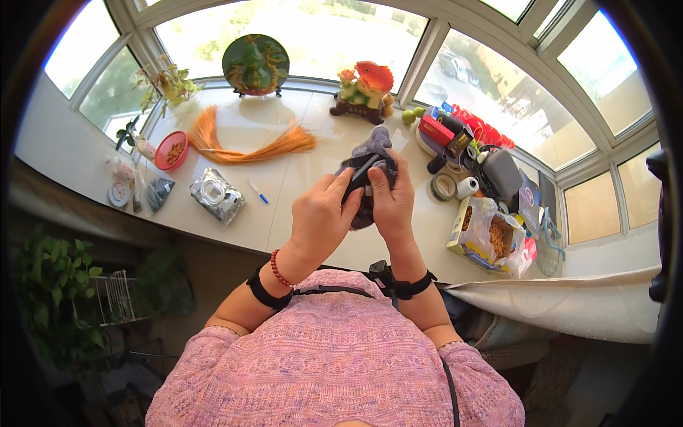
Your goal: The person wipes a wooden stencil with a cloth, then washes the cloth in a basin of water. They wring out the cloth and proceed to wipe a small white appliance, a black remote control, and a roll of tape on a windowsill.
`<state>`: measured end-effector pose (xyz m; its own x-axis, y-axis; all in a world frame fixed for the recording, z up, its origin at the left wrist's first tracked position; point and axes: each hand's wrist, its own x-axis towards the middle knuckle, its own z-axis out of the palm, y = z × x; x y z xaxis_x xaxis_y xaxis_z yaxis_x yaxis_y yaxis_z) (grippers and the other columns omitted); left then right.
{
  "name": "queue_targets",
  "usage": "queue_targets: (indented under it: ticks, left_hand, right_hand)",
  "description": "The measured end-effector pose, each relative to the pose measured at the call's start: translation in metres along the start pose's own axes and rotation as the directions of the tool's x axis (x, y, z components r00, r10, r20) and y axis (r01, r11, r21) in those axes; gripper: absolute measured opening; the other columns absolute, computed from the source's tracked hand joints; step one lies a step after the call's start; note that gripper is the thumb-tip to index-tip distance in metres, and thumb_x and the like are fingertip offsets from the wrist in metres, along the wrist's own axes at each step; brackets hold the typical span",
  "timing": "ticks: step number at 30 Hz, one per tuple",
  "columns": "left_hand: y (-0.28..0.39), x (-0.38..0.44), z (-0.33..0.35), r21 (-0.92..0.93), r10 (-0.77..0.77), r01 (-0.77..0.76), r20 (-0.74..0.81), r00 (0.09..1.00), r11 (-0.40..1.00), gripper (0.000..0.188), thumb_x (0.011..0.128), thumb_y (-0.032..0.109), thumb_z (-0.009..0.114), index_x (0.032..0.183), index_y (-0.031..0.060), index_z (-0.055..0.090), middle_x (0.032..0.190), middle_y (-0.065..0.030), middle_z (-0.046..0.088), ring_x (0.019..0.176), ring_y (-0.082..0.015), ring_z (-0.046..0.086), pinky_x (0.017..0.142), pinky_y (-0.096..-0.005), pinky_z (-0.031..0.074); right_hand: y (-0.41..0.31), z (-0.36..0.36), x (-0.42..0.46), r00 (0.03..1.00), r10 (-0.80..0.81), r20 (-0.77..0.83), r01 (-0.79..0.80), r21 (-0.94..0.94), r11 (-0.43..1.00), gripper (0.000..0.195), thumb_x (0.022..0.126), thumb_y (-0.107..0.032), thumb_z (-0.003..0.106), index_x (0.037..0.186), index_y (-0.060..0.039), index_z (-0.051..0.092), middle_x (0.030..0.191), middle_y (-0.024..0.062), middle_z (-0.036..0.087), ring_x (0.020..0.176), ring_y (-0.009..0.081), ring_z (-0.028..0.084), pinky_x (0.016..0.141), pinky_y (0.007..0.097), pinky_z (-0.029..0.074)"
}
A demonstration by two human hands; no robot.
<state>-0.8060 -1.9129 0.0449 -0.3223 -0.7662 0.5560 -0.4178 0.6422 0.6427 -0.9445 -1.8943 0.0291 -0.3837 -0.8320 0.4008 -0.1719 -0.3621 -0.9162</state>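
Both hands are raised over the near part of the white table [288, 213], around a bunched grey plush cloth [376, 140]. A narrow dark object [358, 180] lies within its folds; what it is I cannot tell. My left hand [320, 216] presses its fingertips and thumb on the dark object from the left. On the other side, my right hand [394, 203] grips the cloth, its thumb up against the dark object. Part of the cloth hangs between the two hands, and another part sticks up beyond the fingers.
Left of my hands are a blue-tipped pen [258, 192], a wet-wipes pack [217, 196], orange fibre strands [251, 152] and a pink bowl [172, 151]. A decorative plate [256, 65] and fish ornament [368, 91] stand by the window. At right are a tape roll [443, 187], thread spool [467, 188] and open box [485, 235].
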Motion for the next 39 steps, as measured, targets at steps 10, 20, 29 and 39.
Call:
queue_targets:
  ticks: [10,20,29,39]
  left_hand:
    - [-0.014,0.017,-0.004,0.007,-0.072,0.072,0.037,0.997,0.997,0.020,0.083,0.017,0.070,0.098,0.0052,0.070,0.076,-0.0114,0.061,0.064,-0.0306,0.060,0.057,-0.0382,0.047]
    - [-0.009,0.014,-0.003,0.173,0.054,-0.038,-0.090,0.994,0.984,0.025,0.077,0.018,0.073,0.098,0.0068,0.069,0.078,-0.0069,0.061,0.064,-0.0265,0.063,0.055,-0.0365,0.049]
    - [-0.007,0.010,0.001,0.154,0.044,-0.037,-0.042,0.998,0.987,0.027,0.076,0.012,0.073,0.101,0.0044,0.069,0.080,-0.0095,0.063,0.066,-0.0274,0.064,0.058,-0.0350,0.050]
    - [-0.014,0.014,0.003,0.093,-0.070,0.071,-0.016,0.997,0.993,0.026,0.079,0.015,0.068,0.102,0.0021,0.069,0.082,-0.0127,0.063,0.070,-0.0323,0.063,0.062,-0.0402,0.051]
  right_hand:
    - [-0.028,-0.006,0.015,0.782,-0.548,0.297,0.597,-0.609,0.522,0.025,0.077,-0.012,0.074,0.102,-0.0138,0.072,0.125,0.0146,0.051,0.103,0.0355,0.056,0.082,0.0410,0.051]
    - [-0.002,-0.019,0.030,0.938,-0.094,0.333,0.086,0.038,0.996,0.031,0.084,-0.005,0.072,0.115,-0.0054,0.067,0.124,0.0106,0.051,0.098,0.0209,0.060,0.080,0.0291,0.051]
    - [-0.004,0.008,0.029,1.000,-0.004,0.017,0.005,-0.057,0.998,0.022,0.091,-0.008,0.064,0.112,-0.0009,0.063,0.089,0.0063,0.062,0.080,0.0138,0.061,0.075,0.0240,0.049]
    - [-0.005,0.005,0.030,0.958,-0.131,0.255,0.175,-0.157,0.972,0.034,0.085,-0.009,0.070,0.116,-0.0017,0.059,0.123,0.0166,0.051,0.102,0.0270,0.058,0.084,0.0313,0.048]
